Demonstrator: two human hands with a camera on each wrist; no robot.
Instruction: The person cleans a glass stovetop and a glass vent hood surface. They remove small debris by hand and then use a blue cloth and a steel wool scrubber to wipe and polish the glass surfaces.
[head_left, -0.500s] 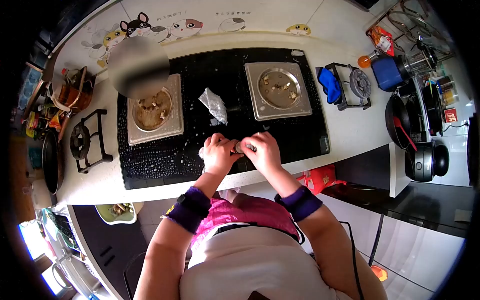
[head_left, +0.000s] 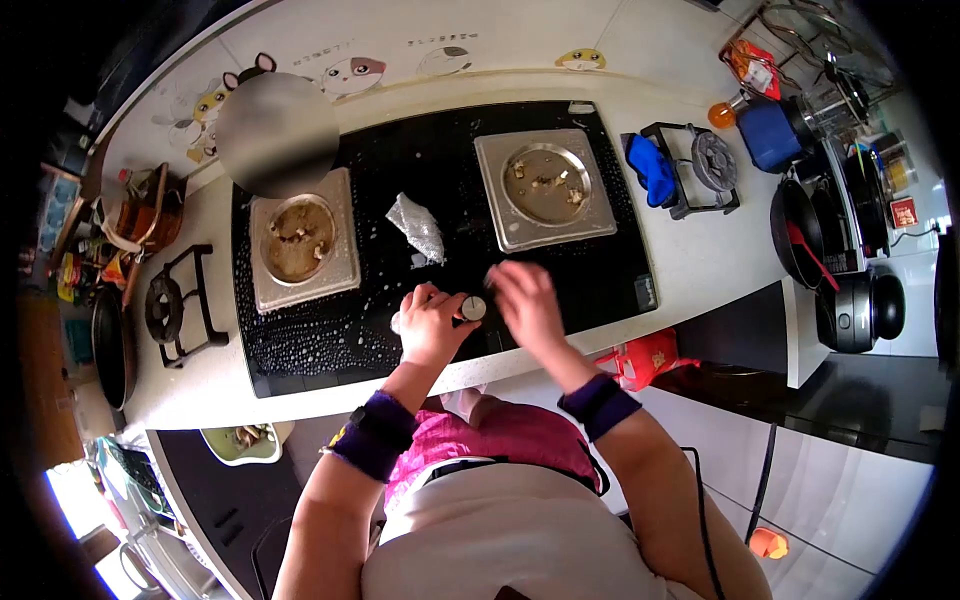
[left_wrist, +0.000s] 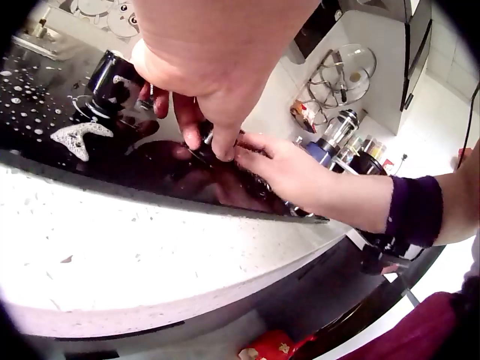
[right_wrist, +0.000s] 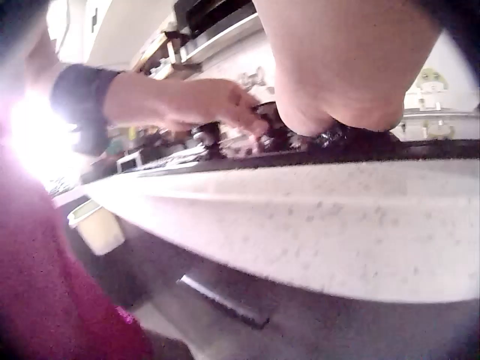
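Knob [head_left: 473,308], one, round, pale-topped: at the fingertips of the left hand [head_left: 430,325], whose thumb and forefinger pinch its side, the other fingers bent. Right hand [head_left: 530,305], one: just right of those fingertips, blurred, fingers extended and close together; whether they touch the knob, cannot tell. Second knob [left_wrist: 116,82], black, upright: beside the left fingers, on their outer side, white foam [left_wrist: 82,141] near its base. Cooktop [head_left: 420,150], black glass, wet and sudsy: beneath both hands. Crumpled silvery piece [head_left: 415,228], one: on the glass, beyond the left fingers. Square metal trays, two, each with a round recess holding pale scraps: left tray [head_left: 345,275] beyond and left of the left fingers, right tray [head_left: 500,235] beyond the right fingers. Blue cloth [head_left: 652,170], one: farther right, against a black pan support [head_left: 697,208].
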